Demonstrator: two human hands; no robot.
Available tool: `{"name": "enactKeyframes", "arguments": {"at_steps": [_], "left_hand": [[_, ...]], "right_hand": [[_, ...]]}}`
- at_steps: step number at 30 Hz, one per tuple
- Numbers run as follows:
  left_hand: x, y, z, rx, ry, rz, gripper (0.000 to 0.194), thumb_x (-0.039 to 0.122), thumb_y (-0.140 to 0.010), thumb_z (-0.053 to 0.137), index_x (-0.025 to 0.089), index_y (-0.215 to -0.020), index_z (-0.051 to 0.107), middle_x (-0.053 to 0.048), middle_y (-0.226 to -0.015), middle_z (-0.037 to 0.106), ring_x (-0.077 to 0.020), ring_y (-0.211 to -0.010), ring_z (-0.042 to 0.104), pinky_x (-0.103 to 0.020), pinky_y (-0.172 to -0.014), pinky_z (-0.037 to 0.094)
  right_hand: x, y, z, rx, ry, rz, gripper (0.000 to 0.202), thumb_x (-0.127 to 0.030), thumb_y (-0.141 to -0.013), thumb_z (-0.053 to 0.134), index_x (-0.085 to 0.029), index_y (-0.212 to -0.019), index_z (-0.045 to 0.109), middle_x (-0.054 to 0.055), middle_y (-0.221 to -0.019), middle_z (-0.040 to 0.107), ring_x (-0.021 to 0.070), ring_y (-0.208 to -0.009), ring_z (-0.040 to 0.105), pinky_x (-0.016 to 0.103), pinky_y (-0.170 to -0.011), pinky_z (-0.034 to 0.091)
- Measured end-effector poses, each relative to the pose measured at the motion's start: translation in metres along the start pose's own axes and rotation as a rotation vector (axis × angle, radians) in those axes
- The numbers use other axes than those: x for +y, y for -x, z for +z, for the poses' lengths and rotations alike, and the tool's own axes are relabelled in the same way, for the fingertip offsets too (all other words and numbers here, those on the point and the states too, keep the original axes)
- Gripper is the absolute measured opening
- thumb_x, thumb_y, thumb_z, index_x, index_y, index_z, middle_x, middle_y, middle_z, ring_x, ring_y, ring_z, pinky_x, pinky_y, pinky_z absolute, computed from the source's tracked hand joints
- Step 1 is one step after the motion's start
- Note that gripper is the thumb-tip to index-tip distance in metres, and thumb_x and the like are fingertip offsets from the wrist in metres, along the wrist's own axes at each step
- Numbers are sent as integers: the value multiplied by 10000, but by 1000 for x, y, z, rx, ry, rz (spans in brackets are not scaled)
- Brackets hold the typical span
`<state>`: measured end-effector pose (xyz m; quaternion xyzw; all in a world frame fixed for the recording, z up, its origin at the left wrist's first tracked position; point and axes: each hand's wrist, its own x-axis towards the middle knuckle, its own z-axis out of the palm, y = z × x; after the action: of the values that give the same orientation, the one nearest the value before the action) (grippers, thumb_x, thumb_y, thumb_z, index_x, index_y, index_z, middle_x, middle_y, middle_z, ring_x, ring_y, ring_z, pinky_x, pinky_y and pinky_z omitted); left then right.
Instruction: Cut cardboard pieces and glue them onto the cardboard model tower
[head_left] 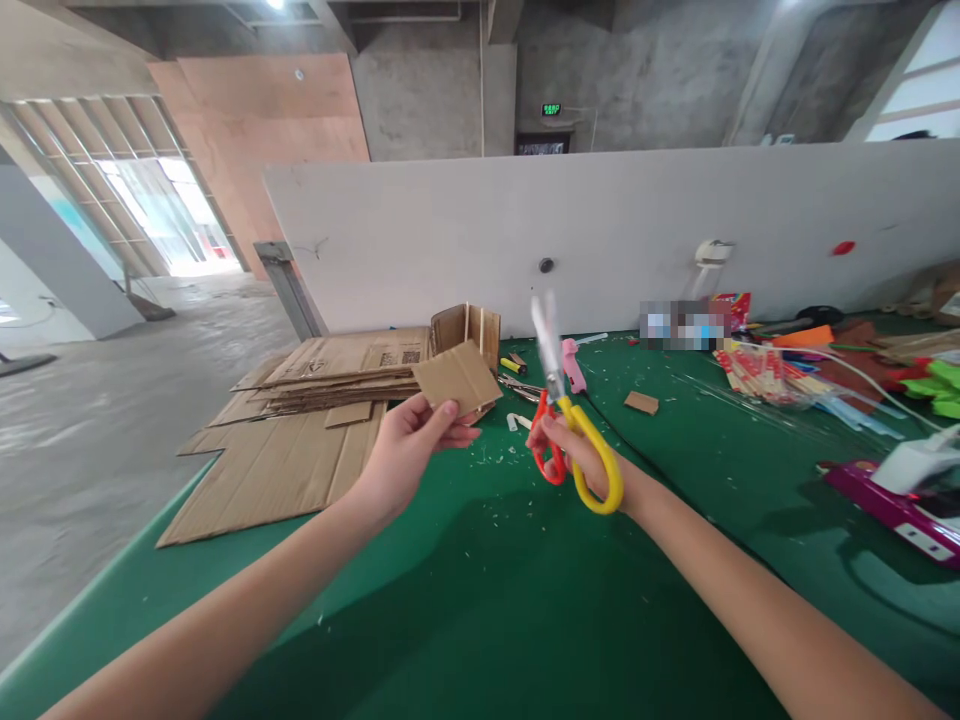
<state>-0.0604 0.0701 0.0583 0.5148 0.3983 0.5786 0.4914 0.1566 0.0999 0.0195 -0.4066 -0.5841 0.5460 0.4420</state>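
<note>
Between the thumb and fingers of my left hand (pixel 416 443) is a small, roughly square piece of cardboard (pixel 459 377), held up above the green table. My right hand (pixel 574 452) has its fingers in the handles of a pair of scissors (pixel 592 458), one handle red and the other yellow. The blades point up and away, slightly parted and blurred, to the right of the cardboard piece and not touching it. Behind my left hand lies a stack of flat cardboard sheets (pixel 337 365), with a folded cardboard form (pixel 482 333) standing at its right end.
A pink glue gun (pixel 573 366), a yellow cutter (pixel 513 367) and a cardboard scrap (pixel 641 402) lie on the green table (pixel 480 600). At right are a purple power strip (pixel 892 505), cables and craft supplies. A white partition (pixel 420 240) stands behind.
</note>
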Motion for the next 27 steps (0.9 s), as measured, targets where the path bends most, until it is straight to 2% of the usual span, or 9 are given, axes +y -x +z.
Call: {"name": "enactKeyframes", "arguments": {"at_steps": [4, 7, 12, 18, 27], "left_hand": [[10, -4, -7, 100, 126, 41, 332, 337, -703, 771, 117, -900, 618, -63, -820, 728, -183, -746, 715, -334, -766, 581], [12, -3, -7, 68, 168, 64, 323, 312, -715, 766, 122, -930, 619, -55, -813, 729, -182, -730, 718, -349, -784, 582], [11, 3, -4, 3, 137, 79, 268, 310, -777, 722, 133, -957, 632, -45, -827, 728, -178, -776, 713, -324, -764, 590], [5, 6, -2, -21, 71, 78, 306, 353, -783, 713, 128, -977, 639, -61, -897, 726, -199, -846, 705, -337, -788, 589], [7, 6, -1, 22, 27, 110, 324, 386, -780, 704, 139, -974, 626, -54, -868, 724, -198, -804, 710, -349, -785, 589]], "right_hand": [[-6, 3, -9, -156, 263, -117, 484, -705, -762, 552, -225, -823, 557, 0, -749, 506, 144, -660, 464, 308, -602, 433], [-17, 8, -12, -260, 409, -139, 469, -692, -795, 522, -230, -871, 537, -21, -701, 466, 129, -616, 425, 290, -586, 391], [-28, 11, -14, -416, 514, -173, 491, -694, -805, 506, -210, -883, 487, -15, -720, 454, 125, -618, 415, 279, -588, 375], [-28, 13, -11, -367, 527, -187, 529, -730, -820, 422, -206, -867, 471, 9, -752, 468, 146, -657, 450, 285, -593, 386], [-26, 12, -10, -367, 546, -213, 482, -684, -842, 447, -203, -862, 471, -7, -735, 449, 126, -623, 417, 277, -579, 381]]}}
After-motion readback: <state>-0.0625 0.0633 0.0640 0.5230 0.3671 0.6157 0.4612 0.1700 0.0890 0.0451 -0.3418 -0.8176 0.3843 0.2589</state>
